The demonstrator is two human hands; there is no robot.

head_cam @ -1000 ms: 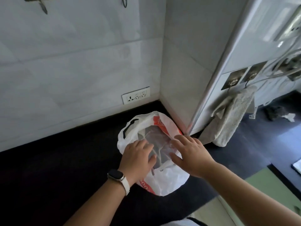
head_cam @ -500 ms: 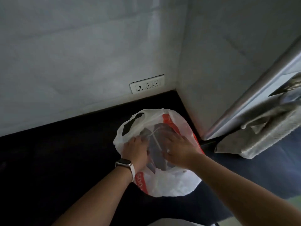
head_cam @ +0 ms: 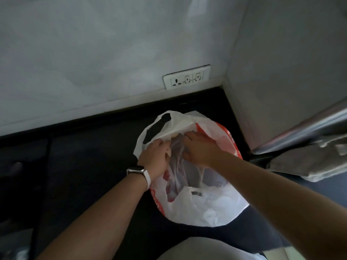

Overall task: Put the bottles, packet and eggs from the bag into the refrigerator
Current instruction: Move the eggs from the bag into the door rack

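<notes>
A white plastic bag with red print sits on the dark countertop in the corner. Both hands are at its mouth. My left hand, with a white-strapped watch on the wrist, grips the bag's left rim. My right hand reaches inside and presses on a greyish inner wrapping. What lies in the bag is hidden; no bottle, packet or egg shows. The refrigerator's grey side panel rises at the right, its door edge below it.
A white wall with a socket plate stands behind the bag. A grey towel hangs at the right, beside the refrigerator door edge. The counter stretches dark to the left.
The camera has come closer and tilted down. Both hands have gone from resting on top of the bag to pulling its mouth apart, the right hand deeper inside.
</notes>
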